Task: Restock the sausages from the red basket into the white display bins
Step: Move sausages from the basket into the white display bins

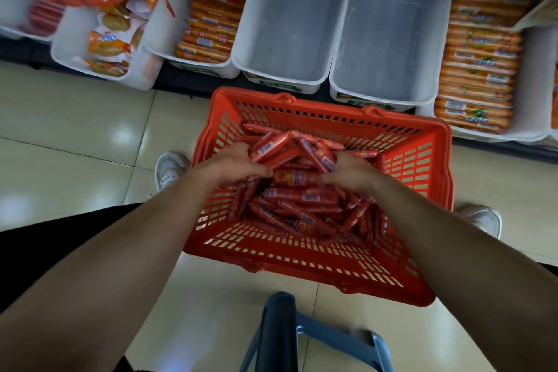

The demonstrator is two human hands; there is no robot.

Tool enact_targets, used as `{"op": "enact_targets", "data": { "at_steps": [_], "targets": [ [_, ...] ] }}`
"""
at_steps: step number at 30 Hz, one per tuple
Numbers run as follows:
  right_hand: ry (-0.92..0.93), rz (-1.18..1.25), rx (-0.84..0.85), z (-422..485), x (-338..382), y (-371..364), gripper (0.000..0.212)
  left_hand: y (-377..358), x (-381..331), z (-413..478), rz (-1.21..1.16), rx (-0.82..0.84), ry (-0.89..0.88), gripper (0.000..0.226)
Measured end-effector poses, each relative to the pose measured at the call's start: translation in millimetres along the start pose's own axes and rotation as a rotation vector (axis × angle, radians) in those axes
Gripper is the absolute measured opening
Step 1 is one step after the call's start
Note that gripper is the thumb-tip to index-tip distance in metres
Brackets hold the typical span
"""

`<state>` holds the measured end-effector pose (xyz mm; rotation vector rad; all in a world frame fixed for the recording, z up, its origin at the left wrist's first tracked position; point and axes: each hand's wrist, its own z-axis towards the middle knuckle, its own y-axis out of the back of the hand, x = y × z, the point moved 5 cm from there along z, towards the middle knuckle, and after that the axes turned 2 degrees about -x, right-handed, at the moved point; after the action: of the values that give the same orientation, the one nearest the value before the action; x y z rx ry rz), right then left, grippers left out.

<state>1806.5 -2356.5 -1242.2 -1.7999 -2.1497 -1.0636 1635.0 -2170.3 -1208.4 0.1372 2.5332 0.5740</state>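
Note:
A red plastic basket (422, 166) stands on the tiled floor, filled with many red-wrapped sausages (290, 208). Both my hands are inside it, side by side. My left hand (238, 161) grips a bunch of sausages from the left. My right hand (351, 170) clasps the same raised bunch (297, 151) from the right. Just beyond the basket, two white display bins stand with nothing in them: one (250, 48) in the middle and another (344, 63) to its right.
More white bins line the shelf: orange sausages (211, 21) to the left, orange packs (480, 69) at the far right, snack bags (110, 42) further left. A blue stool (280, 332) stands near me. My shoes (170, 170) flank the basket.

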Motion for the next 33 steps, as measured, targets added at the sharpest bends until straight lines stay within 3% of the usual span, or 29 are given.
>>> {"op": "enact_targets", "data": {
  "at_steps": [4,10,14,19,26,29,33],
  "targets": [
    [-0.008,0.161,-0.065,-27,19,15,0.04,8,-18,-29,-0.019,-0.05,-0.028,0.029],
    [0.041,0.198,-0.193,-84,45,61,0.032,30,-56,-78,-0.066,-0.135,-0.113,0.023],
    [0.144,0.174,-0.278,-110,62,89,0.041,51,-83,-101,-0.078,-0.179,-0.171,0.029],
    [0.186,0.08,-0.353,-119,73,135,0.034,81,-118,-106,0.004,-0.227,-0.226,0.039],
    [0.186,-0.142,-0.423,-36,82,211,0.037,125,-167,-54,0.175,-0.254,-0.294,0.043],
    [0.169,-0.144,-0.451,12,79,223,0.042,138,-169,-17,0.162,-0.259,-0.292,0.046],
    [0.076,-0.358,-0.442,63,53,219,0.04,142,-160,17,0.106,-0.288,-0.288,0.044]
  ]
}}
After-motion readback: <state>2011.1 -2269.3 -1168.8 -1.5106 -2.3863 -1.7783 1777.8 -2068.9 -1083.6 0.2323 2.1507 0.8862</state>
